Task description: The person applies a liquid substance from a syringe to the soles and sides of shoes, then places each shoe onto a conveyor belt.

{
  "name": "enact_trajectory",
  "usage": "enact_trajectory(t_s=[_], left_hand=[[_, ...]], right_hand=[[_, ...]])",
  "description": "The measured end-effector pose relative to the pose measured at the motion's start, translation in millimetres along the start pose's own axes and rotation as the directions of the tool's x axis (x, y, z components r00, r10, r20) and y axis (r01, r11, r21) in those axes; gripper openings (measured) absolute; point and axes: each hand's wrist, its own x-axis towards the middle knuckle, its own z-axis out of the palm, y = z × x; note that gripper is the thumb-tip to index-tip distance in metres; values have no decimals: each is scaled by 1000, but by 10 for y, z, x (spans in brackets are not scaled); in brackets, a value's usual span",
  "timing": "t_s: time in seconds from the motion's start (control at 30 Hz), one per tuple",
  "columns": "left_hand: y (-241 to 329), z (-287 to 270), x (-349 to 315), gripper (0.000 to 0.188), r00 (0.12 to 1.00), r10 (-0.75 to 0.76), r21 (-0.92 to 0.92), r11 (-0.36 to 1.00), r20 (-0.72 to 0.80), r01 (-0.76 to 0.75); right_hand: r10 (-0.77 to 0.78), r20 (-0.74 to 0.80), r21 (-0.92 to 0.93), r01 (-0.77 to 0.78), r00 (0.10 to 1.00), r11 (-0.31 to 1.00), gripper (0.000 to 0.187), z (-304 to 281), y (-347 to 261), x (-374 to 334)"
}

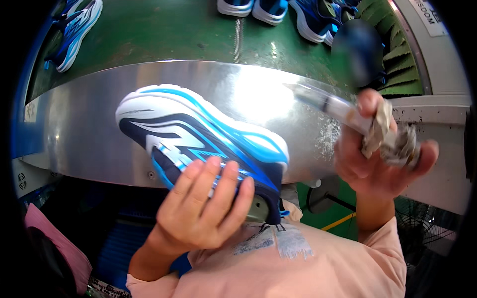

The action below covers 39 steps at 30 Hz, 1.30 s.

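A running shoe [213, 136], navy and bright blue with a thick white sole, is tipped on its side above the metal ledge. Its toe points to the upper left and its heel comes toward my body. My left hand [201, 208] grips the upper near the collar, fingers laid across its side. To the right of the shoe and apart from it, my right hand [367, 159] holds a slim pale tool [338, 107] whose thin tip points left. Motion blurs the tool, so its kind is unclear. Crumpled beige wrapping [380, 131] sits about my right fingers.
Beyond the curved metal ledge [79, 134] lies a green conveyor belt [164, 30]. Similar blue shoes stand on it, one far left [77, 37] and several at the far right. White crumbs [328, 136] dot the ledge. A fan [432, 221] stands low on the right.
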Motion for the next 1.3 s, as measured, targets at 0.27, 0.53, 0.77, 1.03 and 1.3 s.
enact_trajectory(t_s=[0.27,0.53,0.77,1.03,1.3], left_hand=[[576,261,172,19,973,2,-25,1000,-232,-8],[935,451,451,21,941,10,19,1000,-338,-4],[1318,566,762,21,945,9,4,1000,-328,-8],[1120,399,781,18,926,-27,-2,1000,-378,29],[1014,247,583,20,968,-77,-69,996,-239,63]], right_hand=[[239,341,270,-339,909,901,88,217,-15,836],[499,384,144,-584,777,799,86,21,-132,785],[612,297,54,-653,733,755,89,123,-278,995],[543,7,-39,-543,840,839,93,33,-674,536],[395,17,-92,-392,918,915,92,-96,-511,147]])
